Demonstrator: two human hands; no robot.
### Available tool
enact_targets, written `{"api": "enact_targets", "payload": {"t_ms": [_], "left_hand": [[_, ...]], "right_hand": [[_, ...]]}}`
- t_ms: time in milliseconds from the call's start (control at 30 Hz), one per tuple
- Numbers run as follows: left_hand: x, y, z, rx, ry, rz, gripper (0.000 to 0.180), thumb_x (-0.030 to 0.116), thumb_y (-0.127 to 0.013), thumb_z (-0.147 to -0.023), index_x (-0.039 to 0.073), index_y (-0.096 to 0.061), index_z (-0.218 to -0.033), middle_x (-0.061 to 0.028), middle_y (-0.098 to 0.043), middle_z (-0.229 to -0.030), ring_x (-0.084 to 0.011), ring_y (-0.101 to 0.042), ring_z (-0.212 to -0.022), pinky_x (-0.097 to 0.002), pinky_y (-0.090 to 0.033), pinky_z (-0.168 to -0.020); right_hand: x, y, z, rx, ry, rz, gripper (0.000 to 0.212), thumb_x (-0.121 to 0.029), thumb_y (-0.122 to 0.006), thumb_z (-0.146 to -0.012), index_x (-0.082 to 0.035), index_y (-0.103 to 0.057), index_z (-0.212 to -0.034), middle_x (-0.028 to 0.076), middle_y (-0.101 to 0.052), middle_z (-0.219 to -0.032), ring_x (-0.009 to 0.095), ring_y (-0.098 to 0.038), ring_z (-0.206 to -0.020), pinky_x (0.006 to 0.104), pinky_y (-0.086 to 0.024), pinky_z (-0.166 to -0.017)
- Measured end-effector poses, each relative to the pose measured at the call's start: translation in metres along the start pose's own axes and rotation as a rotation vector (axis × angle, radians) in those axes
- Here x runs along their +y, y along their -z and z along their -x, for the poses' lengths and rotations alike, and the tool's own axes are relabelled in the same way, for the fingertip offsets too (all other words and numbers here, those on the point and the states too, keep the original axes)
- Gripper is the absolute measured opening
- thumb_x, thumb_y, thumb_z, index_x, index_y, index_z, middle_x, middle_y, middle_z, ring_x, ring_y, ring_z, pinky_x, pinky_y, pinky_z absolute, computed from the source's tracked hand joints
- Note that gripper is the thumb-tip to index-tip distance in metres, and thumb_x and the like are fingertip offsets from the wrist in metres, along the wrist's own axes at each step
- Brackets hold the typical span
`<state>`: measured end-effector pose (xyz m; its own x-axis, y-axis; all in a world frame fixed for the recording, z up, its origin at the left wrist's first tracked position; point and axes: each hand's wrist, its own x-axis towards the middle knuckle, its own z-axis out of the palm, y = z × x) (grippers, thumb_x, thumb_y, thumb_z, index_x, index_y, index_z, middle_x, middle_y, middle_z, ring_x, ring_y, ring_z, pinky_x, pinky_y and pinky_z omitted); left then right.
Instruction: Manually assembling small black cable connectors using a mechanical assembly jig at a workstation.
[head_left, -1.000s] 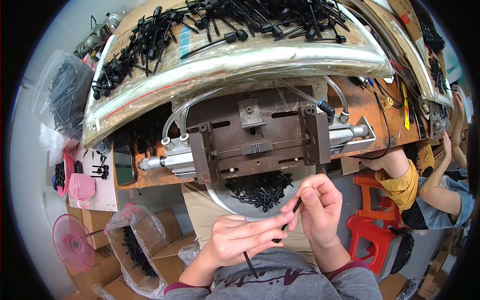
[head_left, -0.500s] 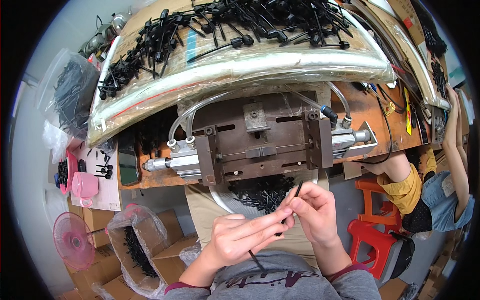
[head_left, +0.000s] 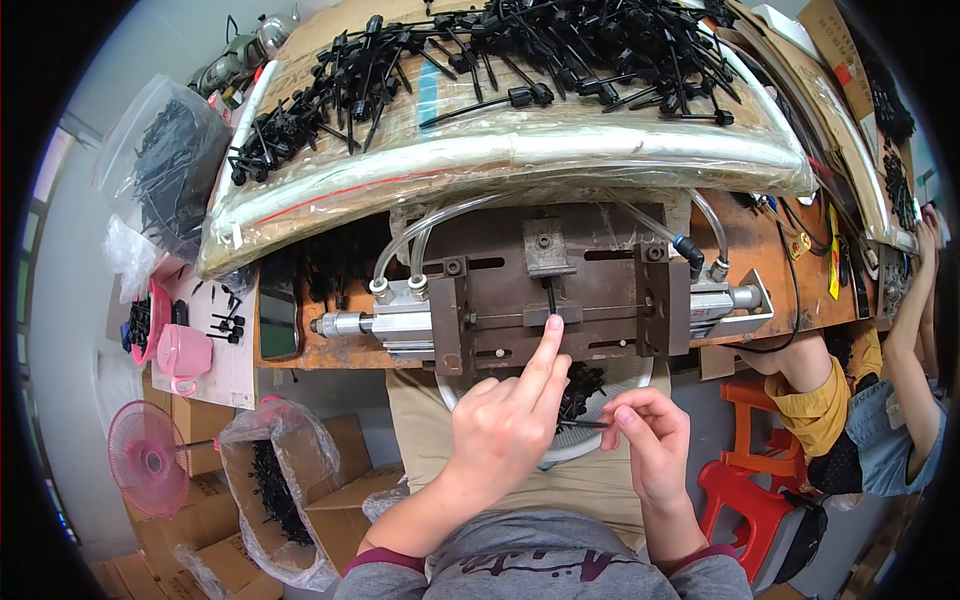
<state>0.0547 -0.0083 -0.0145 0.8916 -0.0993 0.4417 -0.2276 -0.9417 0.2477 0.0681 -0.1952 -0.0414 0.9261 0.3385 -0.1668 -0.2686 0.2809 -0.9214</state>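
Observation:
My left hand [head_left: 505, 430] reaches forward over the brown metal fixture [head_left: 500, 285], index finger stretched out. Its fingertip rests at the small middle clamp block [head_left: 538, 316]. A short black rod [head_left: 549, 292] stands in line there, between that block and the upper bracket [head_left: 545, 250]. The left hand's lower fingers are partly hidden. Lower right, my right hand [head_left: 655, 440] pinches the end of a thin black plastic stem [head_left: 585, 424], which points left over the white basket [head_left: 600, 440]. Black parts in the basket show partly behind my left hand.
A film-wrapped cardboard tray [head_left: 500, 155] heaped with black stemmed parts [head_left: 600, 60] spans the back. Air cylinders [head_left: 400, 325] with clear hoses flank the fixture. A pink fan [head_left: 150, 458] and lined box stand left; a co-worker's arm [head_left: 905, 330] and red stool [head_left: 745, 500] are right.
My hands have parted from their shared hold on black pieces. The left has moved forward to the clamp block, where a black rod now shows. The whole view has shifted slightly.

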Motion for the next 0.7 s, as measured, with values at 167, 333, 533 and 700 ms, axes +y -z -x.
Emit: {"api": "enact_targets", "payload": {"t_ms": [167,333,533,700], "left_hand": [[-0.0009,0.0033,-0.0074,-0.049,-0.011,-0.010,0.021,0.016,-0.077,-0.074,0.008,-0.072,-0.093,-0.0069,-0.066,-0.124,-0.0119,-0.058,-0.049,-0.0245,-0.044,-0.047],[-0.0016,0.0035,-0.0074,-0.047,-0.008,0.006,0.021,0.016,-0.077,-0.074,0.007,-0.072,-0.092,-0.0074,-0.066,-0.124,-0.0126,-0.057,-0.048,-0.0242,-0.045,-0.047],[-0.0010,0.0047,-0.0086,-0.060,-0.008,0.005,0.022,0.016,-0.077,-0.072,0.006,-0.072,-0.092,-0.0084,-0.066,-0.123,-0.0134,-0.059,-0.048,-0.0240,-0.046,-0.048],[0.0013,0.0100,-0.0086,-0.081,0.039,0.083,0.028,0.014,-0.077,-0.073,0.006,-0.069,-0.098,-0.0077,-0.064,-0.126,-0.0154,-0.063,-0.054,-0.0261,-0.050,-0.051]], "right_hand": [[0.0033,0.0006,0.0023,-0.001,-0.032,0.004,0.012,-0.007,-0.059,-0.095,0.003,-0.064,-0.100,0.010,-0.068,-0.086,0.011,-0.063,-0.072,0.0236,-0.052,-0.065],[0.0025,-0.0003,0.0029,-0.017,-0.045,-0.004,0.012,-0.006,-0.059,-0.095,0.003,-0.064,-0.101,0.011,-0.069,-0.086,0.012,-0.064,-0.073,0.0242,-0.052,-0.066],[0.0037,-0.0011,0.0047,-0.038,-0.035,-0.010,0.012,-0.006,-0.058,-0.095,0.003,-0.063,-0.101,0.011,-0.069,-0.086,0.012,-0.064,-0.073,0.0240,-0.052,-0.066],[0.0036,-0.0010,0.0086,-0.041,-0.005,0.004,0.011,-0.002,-0.061,-0.092,0.003,-0.063,-0.102,0.012,-0.068,-0.091,0.012,-0.064,-0.075,0.0244,-0.053,-0.068]]}}
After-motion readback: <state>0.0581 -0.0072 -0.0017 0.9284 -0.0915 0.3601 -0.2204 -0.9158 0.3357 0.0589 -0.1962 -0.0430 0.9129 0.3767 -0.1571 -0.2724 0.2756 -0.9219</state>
